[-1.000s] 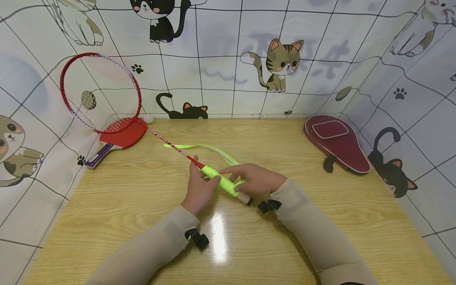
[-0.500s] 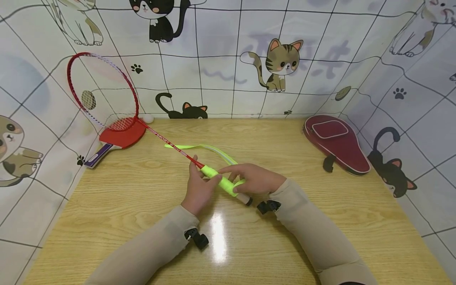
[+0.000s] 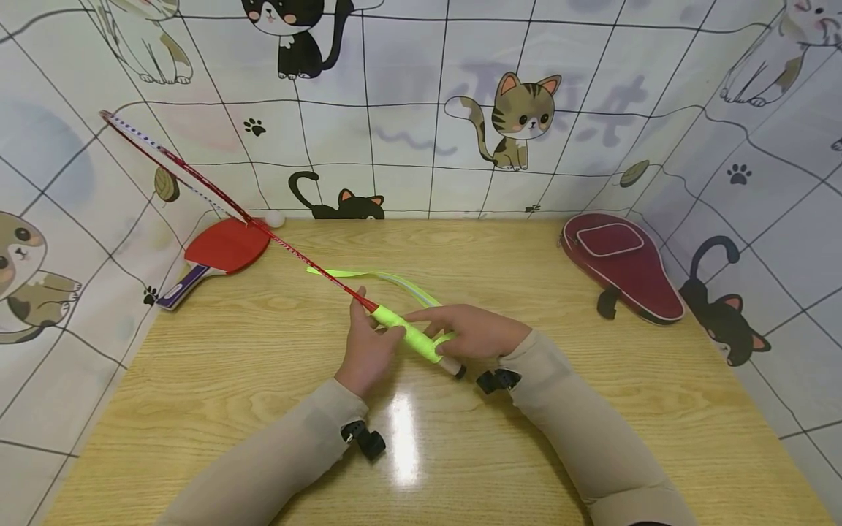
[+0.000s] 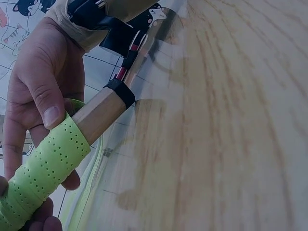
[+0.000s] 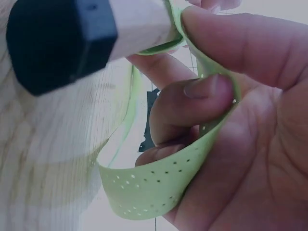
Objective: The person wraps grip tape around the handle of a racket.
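Observation:
A red badminton racket (image 3: 302, 257) slants across the head view, its head raised at the left and almost edge-on. Around its handle lies perforated neon-green grip tape (image 4: 48, 168). Towards the butt, bare wood (image 4: 102, 115) shows, ending in a black cap (image 5: 62, 45). My left hand (image 3: 368, 354) holds the wrapped part near the shaft between thumb and fingers. My right hand (image 3: 483, 332) pinches the tape at the lower edge of the wrapping, with a finger curled inside a tape loop (image 5: 144, 187). The tape's loose tail (image 3: 388, 277) trails on the table behind the handle.
A red table tennis bat (image 3: 230, 245) lies at the back left, with a white ball (image 3: 274, 218) beside it. At the right rests a dark red bat case (image 3: 621, 263). Walls with cat prints (image 3: 408, 131) bound the wooden table (image 3: 263, 351) at the back and sides.
The racket has turned about its long axis, so its head goes from showing its face to nearly edge-on. Both hands stay in about the same place.

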Demonstrator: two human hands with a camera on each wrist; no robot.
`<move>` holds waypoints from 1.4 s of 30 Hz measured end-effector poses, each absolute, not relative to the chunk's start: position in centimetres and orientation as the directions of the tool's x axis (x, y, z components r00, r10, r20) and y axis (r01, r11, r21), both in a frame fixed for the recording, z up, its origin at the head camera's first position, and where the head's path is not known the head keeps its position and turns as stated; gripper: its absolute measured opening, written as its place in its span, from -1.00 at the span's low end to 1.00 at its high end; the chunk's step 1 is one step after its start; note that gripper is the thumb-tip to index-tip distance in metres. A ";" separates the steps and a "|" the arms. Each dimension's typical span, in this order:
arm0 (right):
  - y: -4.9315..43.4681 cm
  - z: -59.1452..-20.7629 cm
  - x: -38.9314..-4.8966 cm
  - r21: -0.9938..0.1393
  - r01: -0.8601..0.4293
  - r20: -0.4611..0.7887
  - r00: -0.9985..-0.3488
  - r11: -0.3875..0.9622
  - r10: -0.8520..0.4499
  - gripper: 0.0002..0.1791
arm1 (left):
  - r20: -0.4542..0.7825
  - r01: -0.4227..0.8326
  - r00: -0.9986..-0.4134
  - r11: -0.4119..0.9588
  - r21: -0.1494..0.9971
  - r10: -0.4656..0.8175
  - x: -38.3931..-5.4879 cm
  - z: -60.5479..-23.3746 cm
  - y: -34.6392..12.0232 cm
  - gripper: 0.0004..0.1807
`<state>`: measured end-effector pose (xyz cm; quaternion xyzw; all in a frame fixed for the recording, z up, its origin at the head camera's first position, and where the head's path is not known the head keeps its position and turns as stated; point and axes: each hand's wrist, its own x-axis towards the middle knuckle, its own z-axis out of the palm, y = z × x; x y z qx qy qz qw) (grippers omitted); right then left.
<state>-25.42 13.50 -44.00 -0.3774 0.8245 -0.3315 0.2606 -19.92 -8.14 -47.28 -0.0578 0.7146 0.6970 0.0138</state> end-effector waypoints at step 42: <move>13.3 -44.1 -25.5 -0.740 -0.446 -0.182 -0.587 0.503 -0.789 -0.17 | -0.092 -0.095 -0.994 0.058 0.994 -0.051 -20.1 -47.8 -8.4 0.11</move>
